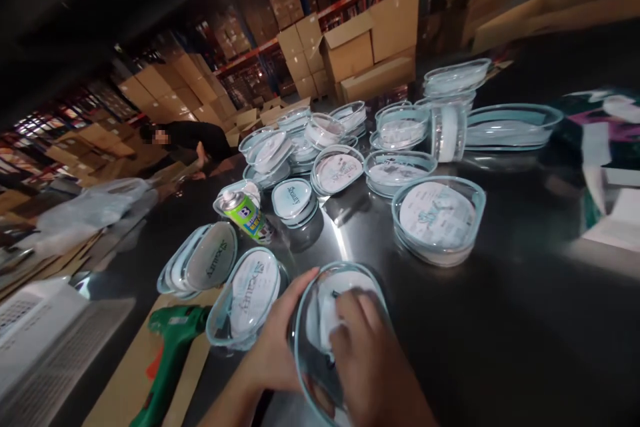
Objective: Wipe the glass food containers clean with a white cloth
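My left hand (277, 340) grips the left rim of an oval glass dish (313, 320) that stands tilted on edge at the near side of the dark table (500, 320). My right hand (370, 360) reaches inside that dish and presses a white cloth or paper (330, 317) against its inner face. Right beside it on the left lies another oval dish (245, 300) with a white "Beauty" label. A bigger labelled dish (437, 217) sits farther back on the right.
Several more glass dishes (400, 127) crowd the table's far half. A green spray can (245, 210) lies among them. A green tool (173, 347) rests on cardboard at the left, beside a white laptop (35, 333). A person in black (190, 137) bends among cardboard boxes (370, 47) behind.
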A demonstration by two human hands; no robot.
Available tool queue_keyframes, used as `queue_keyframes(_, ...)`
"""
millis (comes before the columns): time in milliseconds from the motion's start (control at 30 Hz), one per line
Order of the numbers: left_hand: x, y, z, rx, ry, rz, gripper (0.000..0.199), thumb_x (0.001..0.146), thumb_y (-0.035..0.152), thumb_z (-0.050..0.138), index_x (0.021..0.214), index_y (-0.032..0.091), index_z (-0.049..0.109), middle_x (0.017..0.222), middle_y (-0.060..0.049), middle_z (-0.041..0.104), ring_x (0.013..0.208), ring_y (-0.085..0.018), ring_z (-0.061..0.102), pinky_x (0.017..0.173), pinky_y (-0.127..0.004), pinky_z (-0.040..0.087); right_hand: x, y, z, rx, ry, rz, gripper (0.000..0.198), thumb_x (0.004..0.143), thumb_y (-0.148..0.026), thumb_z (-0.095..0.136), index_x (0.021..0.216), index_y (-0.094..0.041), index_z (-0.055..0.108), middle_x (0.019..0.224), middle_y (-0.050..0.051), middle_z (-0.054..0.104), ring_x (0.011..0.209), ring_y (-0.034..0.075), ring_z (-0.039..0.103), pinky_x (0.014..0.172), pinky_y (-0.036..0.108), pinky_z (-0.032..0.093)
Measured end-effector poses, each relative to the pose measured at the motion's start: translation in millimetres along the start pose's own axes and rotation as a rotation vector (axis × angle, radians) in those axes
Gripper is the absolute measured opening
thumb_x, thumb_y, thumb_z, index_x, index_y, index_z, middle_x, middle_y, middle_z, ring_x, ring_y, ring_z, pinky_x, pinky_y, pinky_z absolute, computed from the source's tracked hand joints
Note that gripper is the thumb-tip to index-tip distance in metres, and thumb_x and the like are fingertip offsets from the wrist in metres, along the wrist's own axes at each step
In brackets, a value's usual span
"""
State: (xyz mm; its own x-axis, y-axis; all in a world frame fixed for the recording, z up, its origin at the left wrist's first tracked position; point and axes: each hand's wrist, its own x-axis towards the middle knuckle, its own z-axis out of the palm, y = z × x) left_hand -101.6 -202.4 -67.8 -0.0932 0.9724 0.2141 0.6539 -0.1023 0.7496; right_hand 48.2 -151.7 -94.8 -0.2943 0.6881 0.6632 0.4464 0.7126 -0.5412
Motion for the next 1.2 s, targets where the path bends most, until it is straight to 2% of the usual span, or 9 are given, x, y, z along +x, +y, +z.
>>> queue_keyframes(67, -0.3, 0.0, 0.6, -0.002, -0.011, -0.008, 0.108, 0.051, 0.036, 0.09, 0.143, 0.039, 0.034, 0.144, -0.009, 0.049, 0.131, -0.038, 0.048, 0.11, -0.059, 0.038, -2.7, -0.9, -0.2, 0.02, -0.017, -0.104, 0.018, 0.076, -0.006, 0.05, 0.067, -0.021, 0.051, 0.078, 0.005, 0.055, 0.072, 0.02, 0.048, 0.058, 0.033, 0.041)
queue_keyframes(233, -1.6, -2.4, 2.5, -0.015, -0.008, 0.029, 0.113, 0.046, 0.039, 0.091, 0.144, 0.039, 0.034, 0.146, -0.007, 0.047, 0.132, -0.038, 0.047, 0.112, -0.056, 0.037, -0.4, 0.6, -8.6, -0.051, -0.065, 0.113, 0.02, 0.077, -0.003, 0.049, 0.08, -0.022, 0.056, 0.083, 0.006, 0.057, 0.074, 0.02, 0.053, 0.058, 0.031, 0.042)
queue_keyframes(333, -2.7, -4.3, 3.1, -0.019, 0.006, -0.002, 0.108, 0.05, 0.04, 0.089, 0.144, 0.034, 0.036, 0.144, -0.01, 0.049, 0.13, -0.037, 0.048, 0.112, -0.055, 0.038, -0.2, 3.4, -16.2, -0.029, -0.137, -0.107, 0.012, 0.077, -0.012, 0.058, 0.072, -0.022, 0.053, 0.083, 0.006, 0.057, 0.076, 0.022, 0.052, 0.059, 0.033, 0.044)
queue_keyframes(433, -2.8, -4.8, 3.1, -0.022, -0.01, 0.011, 0.112, 0.046, 0.04, 0.09, 0.143, 0.033, 0.036, 0.146, -0.01, 0.046, 0.133, -0.039, 0.045, 0.113, -0.055, 0.036, 2.1, 7.6, -17.7, -0.067, -0.216, -0.12, 0.017, 0.077, -0.008, 0.057, 0.066, -0.021, 0.051, 0.089, 0.007, 0.059, 0.082, 0.022, 0.053, 0.063, 0.033, 0.046)
queue_keyframes(633, 0.6, -1.6, 2.4, -0.07, -0.007, -0.032, 0.103, 0.052, 0.036, 0.088, 0.142, 0.036, 0.036, 0.143, -0.007, 0.051, 0.131, -0.036, 0.049, 0.113, -0.055, 0.036, 1.3, 9.3, -8.8, -0.035, 0.007, -0.142, 0.018, 0.072, -0.007, 0.053, 0.06, -0.021, 0.048, 0.08, 0.007, 0.055, 0.074, 0.021, 0.048, 0.059, 0.034, 0.042)
queue_keyframes(800, 1.0, -1.1, 3.0, -0.08, -0.015, -0.01, 0.109, 0.047, 0.038, 0.09, 0.143, 0.033, 0.036, 0.145, -0.008, 0.048, 0.132, -0.036, 0.047, 0.113, -0.052, 0.036, 3.7, 12.3, -18.0, -0.05, -0.199, -0.102, 0.023, 0.078, -0.003, 0.047, 0.063, -0.021, 0.051, 0.087, 0.007, 0.056, 0.077, 0.019, 0.05, 0.061, 0.031, 0.041)
queue_keyframes(933, 0.9, -0.4, 3.7, -0.099, -0.013, -0.019, 0.104, 0.051, 0.039, 0.088, 0.142, 0.034, 0.037, 0.143, -0.007, 0.051, 0.13, -0.035, 0.049, 0.113, -0.05, 0.038, 3.6, 10.8, -21.6, -0.022, -0.122, -0.12, 0.019, 0.075, -0.007, 0.052, 0.063, -0.021, 0.048, 0.084, 0.007, 0.055, 0.076, 0.021, 0.048, 0.062, 0.034, 0.04)
queue_keyframes(1133, 0.9, 0.7, 3.0, -0.098, -0.011, -0.054, 0.094, 0.059, 0.039, 0.084, 0.141, 0.03, 0.039, 0.143, -0.01, 0.051, 0.13, -0.036, 0.049, 0.111, -0.054, 0.038, 4.4, 13.6, -22.4, 0.023, -0.209, -0.192, 0.017, 0.073, -0.007, 0.058, 0.066, -0.02, 0.051, 0.088, 0.005, 0.057, 0.079, 0.02, 0.05, 0.062, 0.031, 0.04)
queue_keyframes(1200, 1.3, 0.2, 2.8, -0.096, -0.013, -0.054, 0.095, 0.059, 0.039, 0.085, 0.142, 0.029, 0.039, 0.143, -0.01, 0.051, 0.13, -0.036, 0.049, 0.112, -0.054, 0.037, 2.0, 12.1, -17.8, 0.016, -0.15, -0.123, 0.018, 0.071, -0.006, 0.059, 0.064, -0.02, 0.05, 0.087, 0.005, 0.057, 0.08, 0.021, 0.05, 0.062, 0.032, 0.04)
